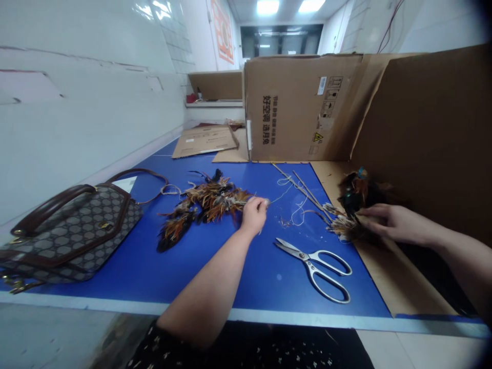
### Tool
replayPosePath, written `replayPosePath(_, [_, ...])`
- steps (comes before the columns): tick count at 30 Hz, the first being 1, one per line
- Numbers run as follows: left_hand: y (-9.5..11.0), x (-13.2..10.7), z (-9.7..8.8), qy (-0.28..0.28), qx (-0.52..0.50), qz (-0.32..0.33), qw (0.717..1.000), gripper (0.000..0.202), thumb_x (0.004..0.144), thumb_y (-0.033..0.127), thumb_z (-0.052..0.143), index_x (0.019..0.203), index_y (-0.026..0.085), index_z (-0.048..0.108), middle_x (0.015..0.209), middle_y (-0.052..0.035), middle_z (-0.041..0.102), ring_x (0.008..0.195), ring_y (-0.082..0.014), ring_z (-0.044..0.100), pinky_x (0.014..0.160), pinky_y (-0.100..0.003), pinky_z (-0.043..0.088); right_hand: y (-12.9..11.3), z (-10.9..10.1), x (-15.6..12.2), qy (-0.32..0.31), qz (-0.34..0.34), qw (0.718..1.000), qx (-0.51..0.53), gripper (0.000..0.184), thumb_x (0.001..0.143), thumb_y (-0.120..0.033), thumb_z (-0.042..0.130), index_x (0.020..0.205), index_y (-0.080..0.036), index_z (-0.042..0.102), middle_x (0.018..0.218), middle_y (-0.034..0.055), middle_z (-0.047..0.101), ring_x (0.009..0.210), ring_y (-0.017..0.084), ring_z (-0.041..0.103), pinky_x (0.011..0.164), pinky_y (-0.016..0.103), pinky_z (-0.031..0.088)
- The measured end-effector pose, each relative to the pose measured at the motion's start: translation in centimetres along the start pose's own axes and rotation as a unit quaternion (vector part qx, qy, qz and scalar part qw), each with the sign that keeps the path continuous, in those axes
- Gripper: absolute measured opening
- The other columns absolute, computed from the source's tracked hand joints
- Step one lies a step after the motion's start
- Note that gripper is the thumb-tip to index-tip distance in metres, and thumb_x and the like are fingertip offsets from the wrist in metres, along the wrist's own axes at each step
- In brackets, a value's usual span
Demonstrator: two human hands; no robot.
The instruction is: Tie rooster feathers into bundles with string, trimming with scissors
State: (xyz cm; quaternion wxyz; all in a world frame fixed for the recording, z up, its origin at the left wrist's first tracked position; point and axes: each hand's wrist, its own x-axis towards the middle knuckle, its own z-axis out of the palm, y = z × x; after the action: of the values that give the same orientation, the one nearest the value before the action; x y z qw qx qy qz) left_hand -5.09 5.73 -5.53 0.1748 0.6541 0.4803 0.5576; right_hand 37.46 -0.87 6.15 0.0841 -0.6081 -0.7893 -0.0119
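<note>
My left hand is closed in a pinch on the quill end of a bundle of brown, orange and black feathers lying on the blue table. A thin string runs from my fingertips towards two thin sticks. To the right, my right hand pinches feathers at the side of a loose feather pile; dark feathers just behind it are blurred. Exactly which feathers its fingertips hold is partly hidden. Metal scissors rest between my forearms, blades slightly apart.
A patterned handbag with a strap stands at the left. Large cardboard boxes wall off the back and right. Flat cardboard lies at the back left, and a cardboard strip covers the table's right side.
</note>
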Motion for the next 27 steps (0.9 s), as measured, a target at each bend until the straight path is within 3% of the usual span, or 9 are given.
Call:
replayPosePath(2, [0.0, 0.0, 0.0, 0.003, 0.001, -0.001, 1.000, 0.020, 0.095, 0.026, 0.061, 0.079, 0.020, 0.072, 0.078, -0.0046, 0.067, 0.080, -0.0190, 0.063, 0.079, -0.032, 0.049, -1.1, 0.2, 1.7, -0.017, 0.016, 0.999, 0.033, 0.038, 0.093, -0.042, 0.057, 0.111, -0.021, 0.083, 0.111, 0.0099, 0.080, 0.090, 0.022, 0.075, 0.080, 0.028, 0.053])
replayPosePath(4, [-0.1, 0.0, 0.0, 0.005, 0.001, -0.001, 1.000, 0.020, 0.095, 0.027, 0.061, 0.079, 0.020, 0.072, 0.078, -0.0046, 0.067, 0.080, -0.0191, 0.062, 0.079, -0.032, 0.049, -2.6, 1.4, 3.8, -0.007, 0.038, 0.998, 0.045, 0.038, 0.095, -0.040, 0.053, 0.109, -0.020, 0.082, 0.110, 0.0090, 0.081, 0.097, 0.023, 0.075, 0.085, 0.029, 0.052])
replayPosePath(10, [0.2, 0.1, -0.2, -0.005, 0.006, -0.008, 1.000, 0.021, 0.094, 0.023, 0.061, 0.076, 0.020, 0.070, 0.076, -0.0035, 0.065, 0.078, -0.0181, 0.062, 0.078, -0.031, 0.047, -6.8, 6.1, 9.4, -0.063, 0.091, 0.994, 0.002, 0.029, 0.091, -0.043, 0.059, 0.099, -0.025, 0.081, 0.095, 0.0069, 0.080, 0.088, 0.024, 0.074, 0.073, 0.029, 0.050])
replayPosePath(14, [0.2, 0.0, -0.1, -0.009, 0.012, -0.012, 1.000, 0.021, 0.094, 0.021, 0.060, 0.076, 0.019, 0.069, 0.077, -0.0032, 0.065, 0.077, -0.0175, 0.061, 0.079, -0.031, 0.047, -8.2, 7.3, 11.3, -0.077, 0.110, 0.990, -0.032, 0.024, 0.086, -0.039, 0.064, 0.097, -0.024, 0.078, 0.099, 0.0101, 0.079, 0.092, 0.027, 0.073, 0.070, 0.030, 0.048])
replayPosePath(19, [0.3, 0.0, 0.1, -0.020, 0.005, -0.009, 1.000, 0.020, 0.094, 0.021, 0.060, 0.076, 0.019, 0.069, 0.077, -0.0034, 0.066, 0.078, -0.0176, 0.061, 0.081, -0.031, 0.047, -9.1, 6.8, 11.8, -0.083, 0.113, 0.988, -0.061, 0.018, 0.084, -0.033, 0.064, 0.090, -0.021, 0.076, 0.097, 0.0122, 0.077, 0.089, 0.028, 0.073, 0.067, 0.031, 0.046])
replayPosePath(23, [0.3, 0.1, 0.1, -0.016, -0.002, -0.008, 1.000, 0.019, 0.094, 0.021, 0.060, 0.077, 0.020, 0.070, 0.077, -0.0038, 0.066, 0.078, -0.0183, 0.061, 0.081, -0.032, 0.048, -9.9, 5.7, 10.8, -0.075, 0.097, 0.989, -0.081, 0.023, 0.091, -0.033, 0.057, 0.094, -0.018, 0.074, 0.095, 0.0148, 0.077, 0.088, 0.028, 0.073, 0.066, 0.031, 0.044])
replayPosePath(25, [0.2, 0.2, 0.1, -0.011, -0.006, -0.008, 1.000, 0.019, 0.093, 0.021, 0.061, 0.077, 0.019, 0.070, 0.076, -0.0036, 0.065, 0.078, -0.0185, 0.061, 0.081, -0.032, 0.048, -10.4, 5.3, 9.8, -0.049, 0.079, 0.991, -0.097, 0.028, 0.095, -0.033, 0.052, 0.099, -0.016, 0.073, 0.094, 0.0153, 0.076, 0.086, 0.027, 0.072, 0.065, 0.031, 0.043])
replayPosePath(27, [0.2, 0.2, 0.1, -0.008, -0.007, -0.007, 1.000, 0.019, 0.093, 0.019, 0.061, 0.077, 0.019, 0.069, 0.076, -0.0035, 0.065, 0.078, -0.0185, 0.061, 0.081, -0.032, 0.048, -10.8, 4.9, 8.5, 0.018, 0.045, 0.992, -0.116, 0.033, 0.100, -0.034, 0.046, 0.110, -0.016, 0.072, 0.101, 0.0154, 0.076, 0.085, 0.026, 0.072, 0.064, 0.030, 0.042])
